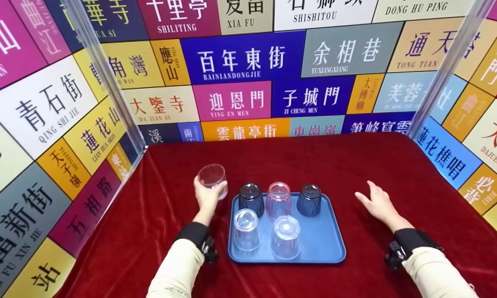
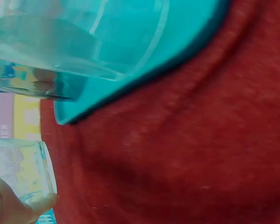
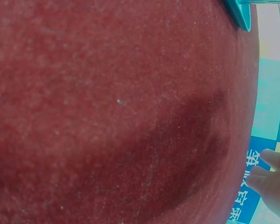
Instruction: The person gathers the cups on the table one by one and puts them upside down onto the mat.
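My left hand (image 1: 207, 196) grips a clear glass (image 1: 212, 176) left of the blue tray (image 1: 323, 252), thumb on its near right side. In the left wrist view the fingers show at the lower left against that clear glass (image 2: 18, 161). Bottom up on the tray stand a dark blue glass (image 1: 251, 200), a pink glass (image 1: 278, 200) and another dark blue glass (image 1: 309, 200) at the back. Two clear glasses, the left one (image 1: 247, 231) and the right one (image 1: 286, 240), stand inverted in front. To the tray's right, my right hand (image 1: 380, 205) holds nothing, fingers extended.
A dark red cloth (image 1: 306, 161) covers the table around the tray. Behind and on both sides rise walls (image 1: 244, 58) of coloured panels with lettering. Clear upright strips stand at the left corner (image 1: 112, 82) and the right corner (image 1: 443, 66).
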Tool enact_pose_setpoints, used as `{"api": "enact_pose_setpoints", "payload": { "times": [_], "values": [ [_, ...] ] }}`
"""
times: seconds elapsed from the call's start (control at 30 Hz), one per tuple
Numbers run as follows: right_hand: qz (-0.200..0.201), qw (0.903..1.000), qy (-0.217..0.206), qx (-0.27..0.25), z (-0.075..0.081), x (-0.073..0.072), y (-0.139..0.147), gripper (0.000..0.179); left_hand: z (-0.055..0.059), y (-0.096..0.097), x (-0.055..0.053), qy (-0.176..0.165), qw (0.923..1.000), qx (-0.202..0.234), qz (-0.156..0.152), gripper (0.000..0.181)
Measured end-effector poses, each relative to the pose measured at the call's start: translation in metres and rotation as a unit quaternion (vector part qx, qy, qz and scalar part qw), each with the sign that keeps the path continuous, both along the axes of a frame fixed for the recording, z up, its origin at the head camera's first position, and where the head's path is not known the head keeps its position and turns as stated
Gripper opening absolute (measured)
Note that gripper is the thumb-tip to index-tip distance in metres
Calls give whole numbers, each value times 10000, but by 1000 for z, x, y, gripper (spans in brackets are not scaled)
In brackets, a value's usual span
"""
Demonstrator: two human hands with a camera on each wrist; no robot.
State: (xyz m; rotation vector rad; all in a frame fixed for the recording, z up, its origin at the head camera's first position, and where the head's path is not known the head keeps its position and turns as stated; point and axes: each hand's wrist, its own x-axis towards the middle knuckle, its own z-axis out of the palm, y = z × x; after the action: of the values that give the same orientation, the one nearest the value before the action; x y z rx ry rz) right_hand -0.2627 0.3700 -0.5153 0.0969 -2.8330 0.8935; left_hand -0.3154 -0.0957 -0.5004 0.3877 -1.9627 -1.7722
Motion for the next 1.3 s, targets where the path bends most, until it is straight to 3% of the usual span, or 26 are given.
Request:
{"api": "enact_pose_setpoints", "payload": {
  "times": [0.3,0.4,0.47,0.6,0.7,0.8,0.93,0.97,1.07,1.2,1.3],
  "values": [
    [44,9999,64,-112,5,1,-1,65,37,17,-6,431,9929,1100,166,92],
    [52,9998,147,-160,8,1,-3,65,49,23,-7,513,9834,1738,-18,89],
    [57,9995,236,-205,11,0,-6,64,56,27,-6,386,9721,2297,-267,85],
    [108,9984,454,-323,18,-4,-15,64,67,34,-4,-45,9383,3315,-981,74],
    [212,9971,608,-414,26,-8,-26,64,72,41,-3,-260,9067,3921,-1534,66],
    [326,9958,704,-476,36,-12,-37,67,77,50,-1,-508,8644,4623,-1912,63],
    [481,9944,815,-476,48,-17,-56,72,81,65,2,-854,8066,5483,-2036,68],
    [534,9939,843,-467,50,-18,-61,73,82,69,2,-913,7964,5617,-2048,70],
    [683,9925,874,-510,56,-20,-78,76,83,81,5,-1056,7754,5849,-2133,76],
    [961,9872,920,-875,66,-20,-104,78,85,101,11,-1253,7598,5949,-2302,79],
    [1204,9778,1071,-1341,73,-18,-121,76,88,115,18,-1401,7498,6019,-2365,79]
  ]
}}
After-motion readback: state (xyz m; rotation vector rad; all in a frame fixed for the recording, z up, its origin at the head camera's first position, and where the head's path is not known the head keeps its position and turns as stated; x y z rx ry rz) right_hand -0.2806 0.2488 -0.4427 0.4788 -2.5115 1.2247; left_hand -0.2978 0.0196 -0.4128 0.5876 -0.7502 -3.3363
